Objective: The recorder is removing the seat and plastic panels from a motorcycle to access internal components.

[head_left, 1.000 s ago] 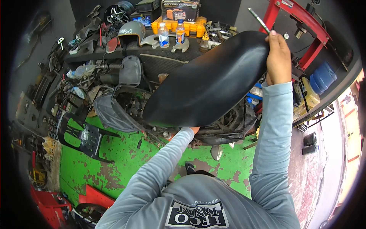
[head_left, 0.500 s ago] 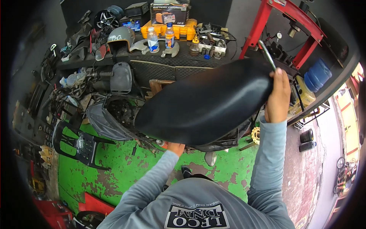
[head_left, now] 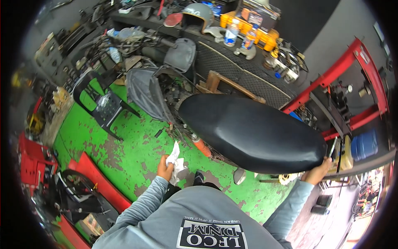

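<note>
The long black seat (head_left: pixel 257 135) lies along the top of the stripped motorcycle (head_left: pixel 174 99), its narrower front end toward the grey side panel (head_left: pixel 145 89) and its rear end out to my right. My right hand (head_left: pixel 318 171) is at the seat's rear edge, fingers clamped on a slim silver rod (head_left: pixel 333 147) that points up past the corner of the cover (whether my palm bears on the underside, I cannot tell). My left hand (head_left: pixel 165 167) is well apart from the seat, low over the green floor (head_left: pixel 124 153), with its fingers pinched together on a crumpled white cloth (head_left: pixel 175 162) hanging just in front of me. Under the seat's near edge an orange spring (head_left: pixel 201 146) shows at the motorcycle's side.

Beyond, on the worktop (head_left: pixel 253 64), two bottles (head_left: pixel 231 33) stand near the front edge, with a grey helmet (head_left: pixel 197 16) to their left and a yellow case (head_left: pixel 271 40) behind them. A red frame (head_left: pixel 365 70) rises past the worktop's right end, and a black chair (head_left: pixel 111 114) stands on the floor to my left.
</note>
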`<control>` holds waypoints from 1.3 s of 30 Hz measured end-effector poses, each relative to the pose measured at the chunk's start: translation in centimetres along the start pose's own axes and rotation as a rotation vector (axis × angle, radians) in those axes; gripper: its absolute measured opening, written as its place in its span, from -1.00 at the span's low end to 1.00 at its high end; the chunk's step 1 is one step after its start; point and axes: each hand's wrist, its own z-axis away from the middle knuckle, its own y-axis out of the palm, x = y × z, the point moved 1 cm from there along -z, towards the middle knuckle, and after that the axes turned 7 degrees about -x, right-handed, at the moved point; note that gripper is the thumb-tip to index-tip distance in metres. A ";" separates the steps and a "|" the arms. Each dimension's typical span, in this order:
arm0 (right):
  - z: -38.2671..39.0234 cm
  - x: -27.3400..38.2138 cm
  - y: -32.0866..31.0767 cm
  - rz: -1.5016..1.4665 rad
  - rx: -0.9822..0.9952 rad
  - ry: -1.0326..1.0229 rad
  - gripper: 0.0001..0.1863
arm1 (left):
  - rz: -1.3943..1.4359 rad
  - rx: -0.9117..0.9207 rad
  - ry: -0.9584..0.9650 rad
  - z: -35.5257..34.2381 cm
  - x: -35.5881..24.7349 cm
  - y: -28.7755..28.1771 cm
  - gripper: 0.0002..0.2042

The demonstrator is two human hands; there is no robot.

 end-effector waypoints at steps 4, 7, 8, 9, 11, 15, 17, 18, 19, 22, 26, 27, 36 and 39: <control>0.0 0.2 0.0 0.020 -0.044 0.002 -0.56 | 0.002 -0.143 0.042 -1.8 2.1 -2.9 -0.75; -0.5 0.2 0.0 0.091 -0.028 -0.043 -0.49 | 0.009 -0.244 0.097 -2.4 2.2 -4.5 -0.74; -1.4 0.3 -0.8 0.269 -0.064 -0.217 -0.44 | -0.022 -0.273 0.107 -2.3 2.3 -5.1 -0.71; -2.6 0.4 -1.6 0.444 -0.107 -0.394 -0.37 | -0.021 -0.287 0.101 -2.0 2.1 -5.5 -0.71; -1.1 3.3 -0.2 0.444 -0.159 -0.356 -0.30 | 0.062 -0.300 0.057 -1.4 2.0 -6.3 -0.65; 3.6 6.8 5.7 0.428 0.014 -0.549 -0.44 | -0.092 -0.470 0.132 1.1 7.7 -9.5 -0.74; 8.9 7.1 9.9 0.269 0.343 -0.751 -0.56 | -0.051 -0.508 0.079 2.3 8.5 -10.9 -0.80; 11.7 7.0 11.7 0.227 0.548 -0.748 -0.60 | -0.043 -0.539 0.002 3.4 9.6 -12.0 -0.81; 15.4 6.9 13.4 0.176 0.714 -0.652 -0.62 | -0.033 -0.570 -0.072 4.5 10.6 -13.1 -0.81; 24.4 4.7 17.3 0.204 1.148 -0.405 -0.84 | 0.016 -0.630 -0.212 8.5 11.8 -16.5 -0.83; 33.9 0.8 19.7 0.181 1.570 -0.489 -0.87 | 0.029 -0.870 -0.257 16.3 15.6 -21.0 -0.85; 36.3 -0.4 19.8 0.187 1.687 -0.457 -0.85 | 0.039 -0.950 -0.298 19.3 17.1 -21.8 -0.84; 53.5 -10.0 16.1 0.539 2.202 0.399 -0.69 | -0.096 -0.940 -0.650 32.1 17.4 -28.9 -0.69; 61.7 -8.3 14.1 0.519 2.386 0.596 -0.70 | -0.107 -1.001 -0.698 35.0 16.5 -31.3 -0.71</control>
